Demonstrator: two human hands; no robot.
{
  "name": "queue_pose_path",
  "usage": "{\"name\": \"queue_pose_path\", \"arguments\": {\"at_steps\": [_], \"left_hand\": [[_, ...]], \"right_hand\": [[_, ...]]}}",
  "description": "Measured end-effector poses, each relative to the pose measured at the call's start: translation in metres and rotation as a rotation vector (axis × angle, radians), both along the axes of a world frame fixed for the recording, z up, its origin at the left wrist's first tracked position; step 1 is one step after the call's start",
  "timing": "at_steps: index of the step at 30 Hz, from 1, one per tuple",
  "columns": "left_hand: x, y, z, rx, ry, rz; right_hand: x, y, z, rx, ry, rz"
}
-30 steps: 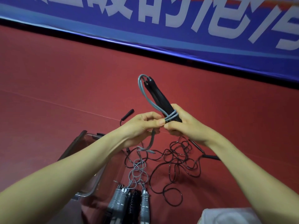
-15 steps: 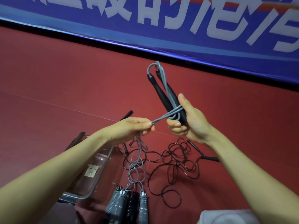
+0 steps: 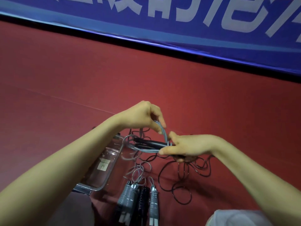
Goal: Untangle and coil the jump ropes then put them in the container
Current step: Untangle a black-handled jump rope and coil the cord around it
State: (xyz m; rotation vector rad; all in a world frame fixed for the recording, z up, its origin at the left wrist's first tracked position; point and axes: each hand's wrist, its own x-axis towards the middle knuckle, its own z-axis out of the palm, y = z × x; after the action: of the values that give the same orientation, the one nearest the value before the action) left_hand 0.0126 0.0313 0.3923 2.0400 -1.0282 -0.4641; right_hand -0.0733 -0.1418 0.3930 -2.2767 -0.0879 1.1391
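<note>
My right hand grips two black jump-rope handles that lie level and point left. A grey rope is looped round them. My left hand pinches that grey rope just above the handles and holds it taut. More of the grey rope hangs in loose loops below. A clear plastic container stands on the red floor under my left forearm. A tangled black rope lies on the floor under my right hand.
Several coiled ropes, grey and black, lie side by side near the bottom edge beside the container. A blue banner runs along the far edge of the red floor. A white cloth shows at the bottom right.
My right hand has swung the handles down from upright to level, pointing left. My left hand has risen from left of the handles to above them, still pinching the grey rope.
</note>
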Motion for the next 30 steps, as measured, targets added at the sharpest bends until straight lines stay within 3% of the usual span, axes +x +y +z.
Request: {"name": "queue_pose_path", "arguments": {"at_steps": [3, 5, 8, 11, 13, 15, 17, 19, 22, 25, 27, 30], "left_hand": [[-0.011, -0.009, -0.001, 0.011, -0.138, 0.018], [-0.015, -0.014, -0.002, 0.016, -0.123, 0.110], [-0.016, -0.018, -0.002, 0.281, -0.091, 0.191], [-0.022, -0.018, 0.000, 0.483, -0.105, 0.139], [-0.028, -0.019, 0.006, 0.540, -0.288, 0.189], [-0.032, -0.022, 0.006, 0.615, -0.640, 0.335], [-0.037, -0.025, 0.003, 0.551, -0.828, 0.414], [-0.041, -0.027, 0.003, 0.328, -0.650, 0.458], [-0.041, -0.029, 0.004, -0.124, 0.073, 0.433], [-0.036, -0.027, 0.004, -0.335, 0.619, 0.444], [-0.032, -0.025, 0.003, -0.345, 0.772, 0.448], [-0.029, -0.024, 0.000, -0.365, 0.758, 0.403]], "right_hand": [[0.006, 0.000, -0.010, -0.248, -0.211, 0.066], [0.009, -0.005, -0.010, -0.445, -0.392, 0.069], [0.009, -0.009, -0.007, -0.644, -0.652, 0.085], [0.011, -0.012, -0.010, -0.741, -0.779, 0.136], [0.014, -0.014, -0.011, -0.768, -0.798, 0.134], [0.016, -0.016, -0.008, -0.754, -0.820, 0.086], [0.020, -0.017, -0.004, -0.730, -0.881, 0.001], [0.023, -0.021, 0.000, -0.711, -0.949, -0.113], [0.024, -0.027, 0.001, -0.669, -1.032, -0.218], [0.021, -0.028, 0.001, -0.577, -1.095, -0.253], [0.019, -0.027, 0.002, -0.539, -1.108, -0.247], [0.018, -0.025, 0.004, -0.464, -1.074, -0.254]]}}
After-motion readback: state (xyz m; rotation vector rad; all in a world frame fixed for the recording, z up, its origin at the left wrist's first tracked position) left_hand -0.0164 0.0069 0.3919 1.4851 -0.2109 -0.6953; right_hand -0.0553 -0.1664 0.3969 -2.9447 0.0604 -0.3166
